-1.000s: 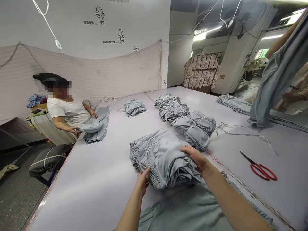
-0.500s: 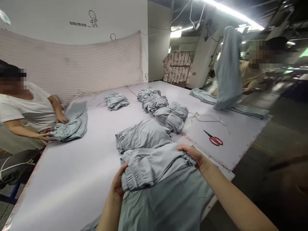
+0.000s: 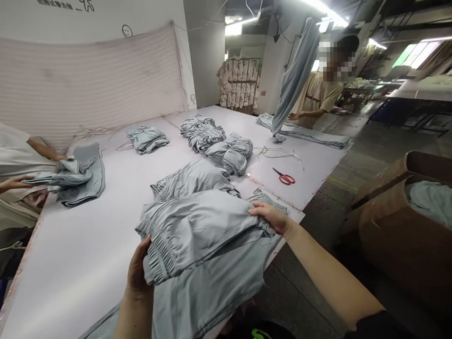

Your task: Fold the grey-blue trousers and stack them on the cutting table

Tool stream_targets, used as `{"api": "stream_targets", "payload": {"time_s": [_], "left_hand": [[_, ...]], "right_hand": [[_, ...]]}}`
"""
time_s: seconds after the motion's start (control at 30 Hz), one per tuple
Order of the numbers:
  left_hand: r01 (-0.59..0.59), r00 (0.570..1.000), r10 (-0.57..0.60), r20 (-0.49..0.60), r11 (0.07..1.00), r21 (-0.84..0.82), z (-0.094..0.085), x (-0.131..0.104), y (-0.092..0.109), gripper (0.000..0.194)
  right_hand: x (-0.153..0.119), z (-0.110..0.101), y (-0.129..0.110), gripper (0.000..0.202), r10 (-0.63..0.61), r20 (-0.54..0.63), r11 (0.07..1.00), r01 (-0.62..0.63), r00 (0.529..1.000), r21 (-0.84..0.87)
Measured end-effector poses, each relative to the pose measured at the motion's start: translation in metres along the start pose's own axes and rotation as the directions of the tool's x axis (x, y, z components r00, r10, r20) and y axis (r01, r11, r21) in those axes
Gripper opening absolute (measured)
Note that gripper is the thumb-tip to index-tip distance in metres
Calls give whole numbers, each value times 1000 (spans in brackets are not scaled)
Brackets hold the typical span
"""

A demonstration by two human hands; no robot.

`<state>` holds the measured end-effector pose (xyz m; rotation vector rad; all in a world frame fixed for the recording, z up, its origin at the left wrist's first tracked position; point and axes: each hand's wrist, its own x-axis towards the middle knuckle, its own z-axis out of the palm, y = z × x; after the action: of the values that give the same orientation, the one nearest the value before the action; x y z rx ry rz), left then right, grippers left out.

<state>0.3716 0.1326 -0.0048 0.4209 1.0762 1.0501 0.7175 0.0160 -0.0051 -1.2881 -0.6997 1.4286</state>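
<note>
Between my hands is a folded pair of grey-blue pants [image 3: 197, 230] with a gathered elastic waistband at its left end. My left hand [image 3: 139, 263] grips the waistband end, thumb on top. With the thumb and fingers of my right hand [image 3: 270, 217] I pinch the other end. Under it, more grey-blue fabric [image 3: 215, 292] lies spread at the table's near edge. Just beyond sits another folded garment [image 3: 194, 179] with a gathered band. Tied bundles [image 3: 231, 153] of the same cloth lie farther back.
Red-handled scissors [image 3: 285, 178] and loose ties [image 3: 278, 153] lie on the white table [image 3: 88, 249]. At left a co-worker's hands [image 3: 17, 183] handle a garment [image 3: 83, 174]; another person [image 3: 314, 99] raises a long piece of cloth [image 3: 296, 75]. A brown bin [image 3: 395, 212] with cloth stands at right.
My view has swung right, bringing the brown bin into sight. The folded pants are still in both my hands. The left co-worker has lifted part of a garment; the far person's raised cloth is now slanted.
</note>
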Motion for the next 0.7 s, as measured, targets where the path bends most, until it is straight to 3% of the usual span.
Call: {"api": "stream_targets", "payload": {"time_s": [0.07, 0.17, 0.27, 0.33, 0.4, 0.53, 0.7], "left_hand": [[58, 998, -56, -36, 996, 73, -21, -2, -14, 29], [260, 965, -246, -92, 942, 214, -61, 5, -55, 28], [375, 925, -325, -198, 866, 331, -92, 14, -97, 35], [388, 916, -319, -242, 855, 342, -100, 16, -112, 37], [360, 927, -297, -230, 878, 316, -98, 12, -113, 32], [252, 964, -205, -169, 908, 336, -82, -4, -102, 28], [302, 936, -172, -308, 842, 447, -89, -20, -110, 31]], "right_hand": [[-5, -9, 27, 25, 98, -4, 978, -97, 995, -187], [-6, -14, 94, 10, 298, -87, 821, -302, 950, -485], [-6, -8, 157, 13, 405, -97, 722, -383, 909, -576], [-5, -7, 179, 16, 428, -91, 692, -391, 899, -607], [-1, -12, 186, 13, 424, -69, 692, -372, 903, -618], [7, -34, 176, 9, 351, -21, 711, -281, 936, -645], [0, -34, 178, 21, 347, 15, 660, -232, 938, -715]]}}
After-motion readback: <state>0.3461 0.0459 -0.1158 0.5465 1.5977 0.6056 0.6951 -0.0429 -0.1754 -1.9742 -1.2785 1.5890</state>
